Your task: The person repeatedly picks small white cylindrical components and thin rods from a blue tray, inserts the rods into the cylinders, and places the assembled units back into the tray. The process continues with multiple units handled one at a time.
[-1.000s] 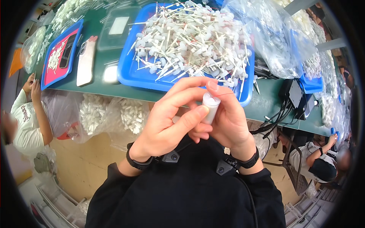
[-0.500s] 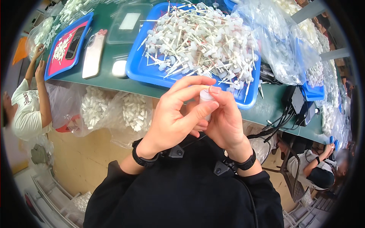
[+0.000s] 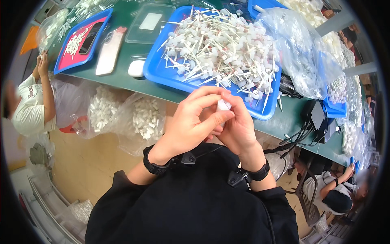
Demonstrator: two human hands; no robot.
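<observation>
A small white cylinder (image 3: 223, 105) with a rounded top stands upright between my hands, in front of the near edge of the table. My left hand (image 3: 191, 122) grips its side, with the thumb pressed against it and the fingers curled around. From the other side my right hand (image 3: 243, 130) closes on the same cylinder, its fingertips bent over near the top. The lower part of the cylinder is hidden by my fingers. Just beyond my hands is a blue tray (image 3: 162, 81), heaped with thin white sticks with translucent white discs (image 3: 219, 49).
Left of the tray lie a white rounded case (image 3: 136, 68), a phone in a pale case (image 3: 109, 53) and a smaller blue tray (image 3: 61, 69). Clear plastic bags (image 3: 288, 53) and a black box with cables (image 3: 313, 116) are at right. Bags of white pieces (image 3: 144, 118) hang below the edge.
The view has shifted slightly, so the table sits a little lower and further right. Both hands keep hold of the cylinder; its top now shows tilted a little more toward the right.
</observation>
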